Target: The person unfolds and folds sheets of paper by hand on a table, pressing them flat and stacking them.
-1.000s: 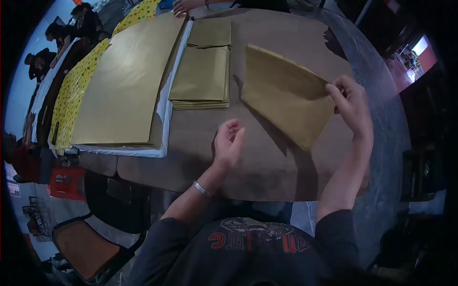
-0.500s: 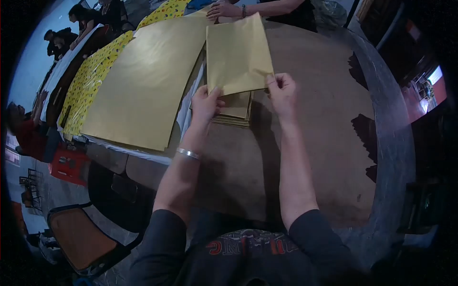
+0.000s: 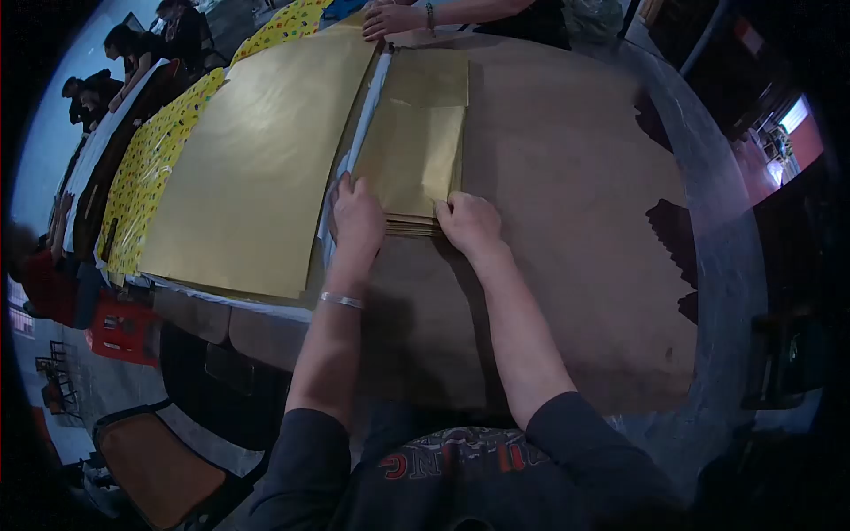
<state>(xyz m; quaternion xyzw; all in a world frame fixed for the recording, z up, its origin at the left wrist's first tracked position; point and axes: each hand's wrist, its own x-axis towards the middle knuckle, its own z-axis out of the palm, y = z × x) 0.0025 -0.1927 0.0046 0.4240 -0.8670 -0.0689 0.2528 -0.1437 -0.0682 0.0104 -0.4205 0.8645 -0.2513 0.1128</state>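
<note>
A folded sheet of gold paper [image 3: 412, 146] lies flat on top of a stack of similar folded gold paper [image 3: 413, 227], whose layered front edges show. At the sheet's near left corner, my left hand [image 3: 359, 217] is closed on the edge, its fingers partly hidden. My right hand [image 3: 469, 223] pinches the near right corner between thumb and fingers. To the left of the stack, large flat gold sheets [image 3: 257, 159] lie piled, with a white strip [image 3: 370, 111] along their right side.
The brown tabletop [image 3: 575, 221] carries dark ragged patches [image 3: 670, 243] at right. Across the table, another person's hand [image 3: 390, 19] rests on the gold sheets' far corner. Yellow patterned plastic [image 3: 146, 186] lies at left. A chair [image 3: 164, 465] and a red stool [image 3: 122, 326] stand lower left.
Both my hands have come down and nearer, lowering the gold sheet from above onto the stack. The sheet was held raised and tilted; now it lies flat.
</note>
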